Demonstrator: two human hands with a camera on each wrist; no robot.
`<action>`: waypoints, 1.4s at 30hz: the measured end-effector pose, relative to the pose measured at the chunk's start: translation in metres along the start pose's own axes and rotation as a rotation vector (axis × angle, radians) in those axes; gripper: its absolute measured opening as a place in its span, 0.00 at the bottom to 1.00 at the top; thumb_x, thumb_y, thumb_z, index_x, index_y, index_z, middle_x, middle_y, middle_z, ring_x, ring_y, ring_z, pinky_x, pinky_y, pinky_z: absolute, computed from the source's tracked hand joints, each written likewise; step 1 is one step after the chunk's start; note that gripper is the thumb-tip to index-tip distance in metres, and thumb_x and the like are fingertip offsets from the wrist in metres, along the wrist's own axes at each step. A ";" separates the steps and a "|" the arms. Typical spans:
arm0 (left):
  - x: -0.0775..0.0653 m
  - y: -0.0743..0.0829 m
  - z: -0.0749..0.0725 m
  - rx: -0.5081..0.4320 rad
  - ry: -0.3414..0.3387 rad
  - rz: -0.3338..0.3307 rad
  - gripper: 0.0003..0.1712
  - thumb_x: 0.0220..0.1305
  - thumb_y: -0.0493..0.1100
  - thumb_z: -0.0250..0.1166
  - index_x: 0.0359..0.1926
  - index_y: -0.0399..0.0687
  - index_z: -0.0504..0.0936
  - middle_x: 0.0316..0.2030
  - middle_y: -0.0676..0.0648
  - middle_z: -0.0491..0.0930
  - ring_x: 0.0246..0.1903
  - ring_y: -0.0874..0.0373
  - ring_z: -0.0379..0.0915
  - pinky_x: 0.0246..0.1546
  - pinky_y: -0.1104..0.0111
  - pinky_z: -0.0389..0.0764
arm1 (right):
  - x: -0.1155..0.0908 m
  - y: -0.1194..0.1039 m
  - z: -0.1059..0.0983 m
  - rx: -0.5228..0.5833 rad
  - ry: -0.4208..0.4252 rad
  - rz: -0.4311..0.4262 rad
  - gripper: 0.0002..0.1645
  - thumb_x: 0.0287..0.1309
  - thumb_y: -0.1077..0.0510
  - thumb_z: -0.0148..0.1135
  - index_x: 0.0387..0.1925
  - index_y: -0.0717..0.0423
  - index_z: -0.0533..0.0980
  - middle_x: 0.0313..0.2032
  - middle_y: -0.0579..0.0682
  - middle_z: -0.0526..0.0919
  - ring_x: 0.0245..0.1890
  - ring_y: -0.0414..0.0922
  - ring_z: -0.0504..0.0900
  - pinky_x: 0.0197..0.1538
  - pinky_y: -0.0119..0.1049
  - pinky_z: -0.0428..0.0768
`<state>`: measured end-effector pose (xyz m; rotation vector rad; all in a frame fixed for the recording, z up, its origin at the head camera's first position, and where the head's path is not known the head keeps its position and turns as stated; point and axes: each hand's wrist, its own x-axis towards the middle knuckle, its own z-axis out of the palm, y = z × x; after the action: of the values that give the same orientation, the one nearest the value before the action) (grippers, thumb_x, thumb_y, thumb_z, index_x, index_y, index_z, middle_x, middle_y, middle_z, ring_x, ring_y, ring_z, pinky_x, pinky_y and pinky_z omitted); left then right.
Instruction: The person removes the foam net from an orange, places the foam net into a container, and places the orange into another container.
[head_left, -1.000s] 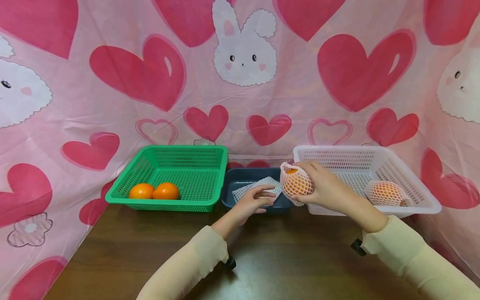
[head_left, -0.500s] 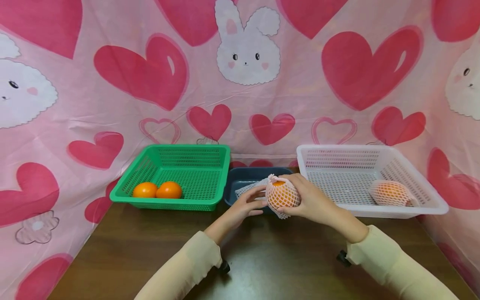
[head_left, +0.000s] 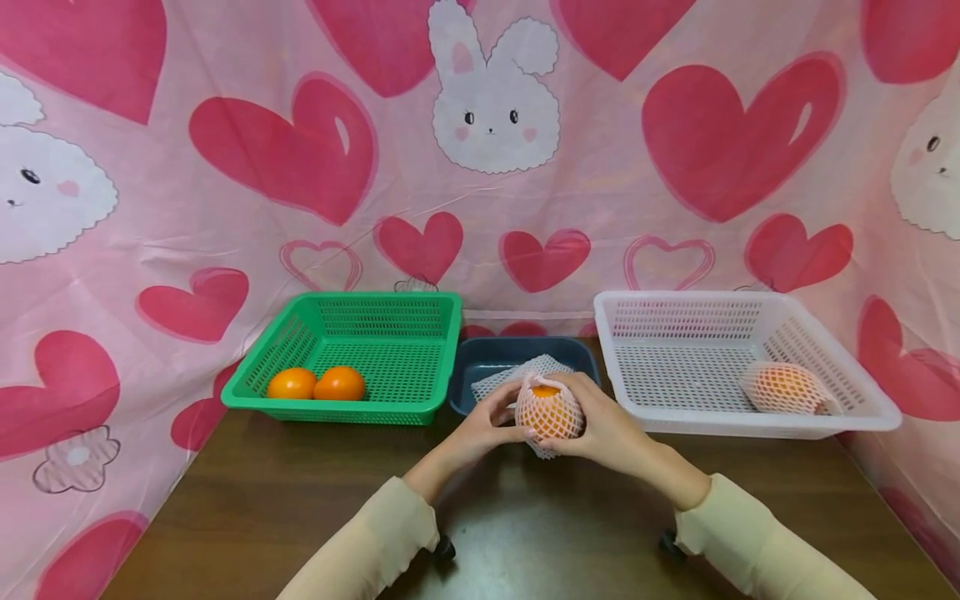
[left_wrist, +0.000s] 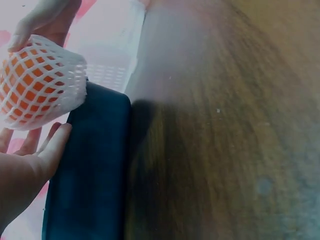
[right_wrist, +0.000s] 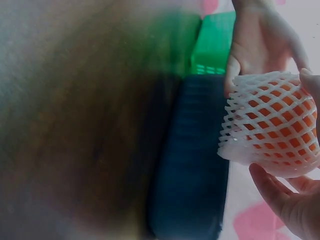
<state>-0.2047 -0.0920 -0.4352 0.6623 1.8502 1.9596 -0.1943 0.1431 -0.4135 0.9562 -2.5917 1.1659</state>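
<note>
An orange in a white foam net sleeve (head_left: pixel 550 412) is held up between both hands, in front of the dark blue tray. My right hand (head_left: pixel 611 429) grips its right side, thumb at the front. My left hand (head_left: pixel 480 429) is at its left side, fingers bent around it and thumb against the net. In the left wrist view the net's gathered open end (left_wrist: pixel 75 82) hangs loose past the fruit. The right wrist view shows the net (right_wrist: pixel 275 122) with orange showing through its mesh. More white foam net (head_left: pixel 543 364) lies in the blue tray (head_left: pixel 480 360) behind.
At the left, a green basket (head_left: pixel 397 407) holds two bare oranges (head_left: pixel 291 384). A white basket (head_left: pixel 750 423) at the right holds one netted orange (head_left: pixel 783 388). All stand on a brown wooden table (head_left: pixel 555 525) before a pink heart-patterned cloth (head_left: pixel 480 196).
My right hand has brought the netted orange left and toward me, from beside the white basket to the front of the blue tray. My left hand has closed in on its left side.
</note>
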 end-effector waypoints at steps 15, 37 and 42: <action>-0.019 -0.004 0.001 0.157 0.043 0.010 0.40 0.64 0.47 0.74 0.73 0.42 0.68 0.66 0.42 0.72 0.60 0.49 0.73 0.61 0.59 0.75 | -0.012 0.003 0.033 0.085 -0.011 -0.031 0.52 0.45 0.43 0.84 0.69 0.44 0.67 0.61 0.49 0.72 0.57 0.47 0.74 0.56 0.52 0.80; -0.027 -0.005 -0.003 0.480 0.118 -0.046 0.28 0.59 0.46 0.76 0.59 0.41 0.82 0.53 0.47 0.82 0.52 0.54 0.77 0.53 0.60 0.79 | -0.024 0.012 0.045 0.405 -0.129 0.074 0.37 0.59 0.58 0.76 0.64 0.65 0.69 0.56 0.62 0.75 0.48 0.43 0.81 0.46 0.35 0.85; -0.029 -0.006 -0.002 0.512 0.132 -0.025 0.24 0.57 0.46 0.77 0.54 0.44 0.85 0.50 0.50 0.82 0.51 0.56 0.76 0.54 0.59 0.77 | -0.025 0.012 0.045 0.309 -0.110 0.031 0.35 0.57 0.55 0.77 0.63 0.63 0.75 0.54 0.59 0.78 0.47 0.41 0.80 0.45 0.34 0.84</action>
<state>-0.1828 -0.1095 -0.4440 0.6542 2.4590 1.5454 -0.1761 0.1292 -0.4614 1.0667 -2.5637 1.6002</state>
